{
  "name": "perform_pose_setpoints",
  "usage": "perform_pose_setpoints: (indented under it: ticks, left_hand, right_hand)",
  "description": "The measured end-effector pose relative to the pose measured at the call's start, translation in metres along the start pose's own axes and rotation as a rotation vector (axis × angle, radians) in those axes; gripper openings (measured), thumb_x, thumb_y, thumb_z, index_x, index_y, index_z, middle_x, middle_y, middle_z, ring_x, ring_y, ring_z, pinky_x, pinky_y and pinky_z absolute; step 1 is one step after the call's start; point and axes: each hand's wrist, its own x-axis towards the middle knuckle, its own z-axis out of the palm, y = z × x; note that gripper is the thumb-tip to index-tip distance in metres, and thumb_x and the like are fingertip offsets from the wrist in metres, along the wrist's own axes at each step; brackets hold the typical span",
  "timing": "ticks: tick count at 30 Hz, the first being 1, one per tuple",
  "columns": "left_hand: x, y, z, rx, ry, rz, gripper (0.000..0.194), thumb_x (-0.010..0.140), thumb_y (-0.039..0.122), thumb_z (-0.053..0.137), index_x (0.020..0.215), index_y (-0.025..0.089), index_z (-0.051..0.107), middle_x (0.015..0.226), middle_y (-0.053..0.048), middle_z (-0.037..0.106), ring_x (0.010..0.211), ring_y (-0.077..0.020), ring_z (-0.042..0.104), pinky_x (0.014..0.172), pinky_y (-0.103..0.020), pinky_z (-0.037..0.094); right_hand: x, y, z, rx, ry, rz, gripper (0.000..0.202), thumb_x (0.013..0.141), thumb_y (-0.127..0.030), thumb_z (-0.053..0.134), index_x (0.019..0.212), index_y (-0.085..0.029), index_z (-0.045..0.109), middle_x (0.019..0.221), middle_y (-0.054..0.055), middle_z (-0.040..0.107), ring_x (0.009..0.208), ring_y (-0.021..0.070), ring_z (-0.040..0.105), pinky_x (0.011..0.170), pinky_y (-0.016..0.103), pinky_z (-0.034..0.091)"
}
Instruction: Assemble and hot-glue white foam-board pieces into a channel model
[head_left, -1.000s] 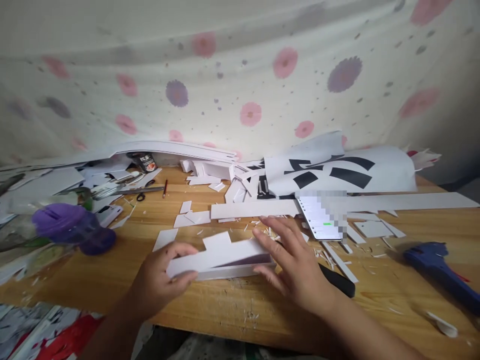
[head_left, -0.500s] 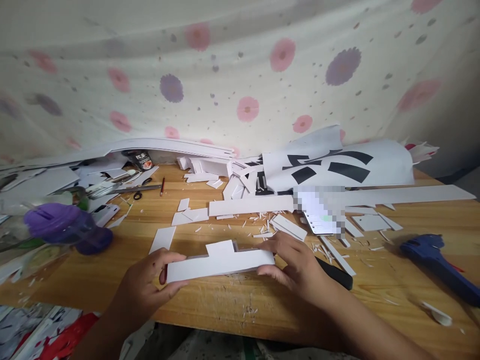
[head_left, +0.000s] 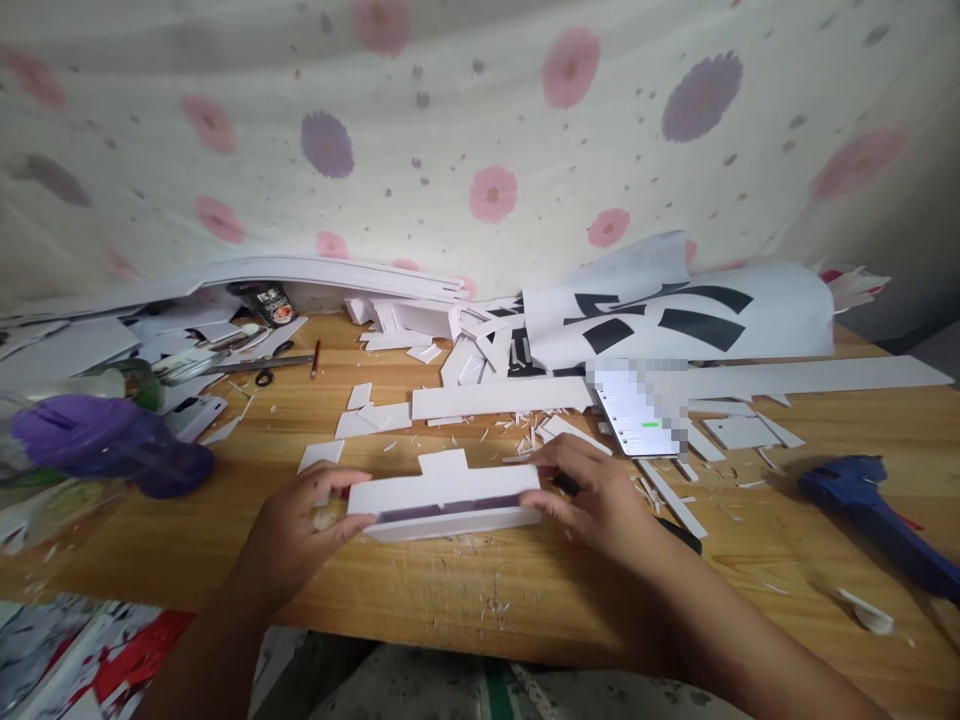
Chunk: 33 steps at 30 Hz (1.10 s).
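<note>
A long white board piece (head_left: 450,490) with a raised tab on its far edge is held level above the front of the wooden table (head_left: 360,600). Its near side shows a dark lengthwise gap between two white strips. My left hand (head_left: 304,520) pinches the left end between thumb and fingers. At the right end, my right hand (head_left: 589,495) grips it the same way. Behind it lie white offcuts (head_left: 375,418) and a long white strip (head_left: 499,398).
A phone (head_left: 637,410) lies beyond my right hand, with a blue glue gun (head_left: 877,515) at the right. On the left are a purple cup (head_left: 112,440), scissors (head_left: 262,365) and white scraps (head_left: 75,350). A patterned sheet (head_left: 675,310) stands at the back.
Both hands have tilted the white piece, so the gap along its near side now shows. It has also risen slightly in view. The camera view has shifted a little.
</note>
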Motion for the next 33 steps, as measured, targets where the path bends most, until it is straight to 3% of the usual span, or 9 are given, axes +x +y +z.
perform_pose_setpoints:
  ticks: [3,8,25,33]
  left_hand:
    - [0.005,0.007,0.003,0.005,0.012,-0.068,0.023,0.069,0.041,0.067,0.083,0.023,0.066,0.079,-0.001,0.068,0.077,-0.0199,0.064,0.075,-0.031,0.051]
    - [0.003,0.007,0.001,-0.03,-0.075,-0.106,0.025,0.07,0.04,0.064,0.086,0.021,0.067,0.084,-0.002,0.068,0.08,-0.0198,0.064,0.078,-0.032,0.051]
    - [-0.002,0.003,-0.003,-0.082,-0.231,-0.059,0.019,0.07,0.031,0.066,0.087,0.021,0.069,0.082,-0.002,0.064,0.078,-0.017,0.061,0.075,-0.03,0.049]
    - [-0.003,0.006,-0.001,-0.07,-0.237,-0.155,0.021,0.069,0.03,0.062,0.088,0.022,0.069,0.083,-0.002,0.069,0.078,-0.0186,0.063,0.074,-0.031,0.051]
  right_hand:
    - [0.001,0.004,-0.002,0.0,-0.041,0.094,0.022,0.084,-0.038,0.065,0.087,-0.016,0.062,0.074,0.004,0.061,0.068,0.0159,0.058,0.061,0.028,0.048]
    - [0.002,0.008,-0.004,0.019,-0.16,0.177,0.016,0.085,-0.033,0.063,0.091,-0.017,0.063,0.083,0.006,0.067,0.073,0.0166,0.062,0.067,0.03,0.051]
    - [0.003,0.01,-0.016,0.022,-0.295,0.082,0.02,0.084,-0.04,0.062,0.086,-0.021,0.063,0.075,0.003,0.063,0.063,0.0147,0.058,0.054,0.026,0.048]
    - [0.0,0.008,-0.02,-0.001,-0.35,0.084,0.017,0.085,-0.037,0.061,0.091,-0.021,0.064,0.074,0.003,0.062,0.06,0.0136,0.057,0.052,0.026,0.046]
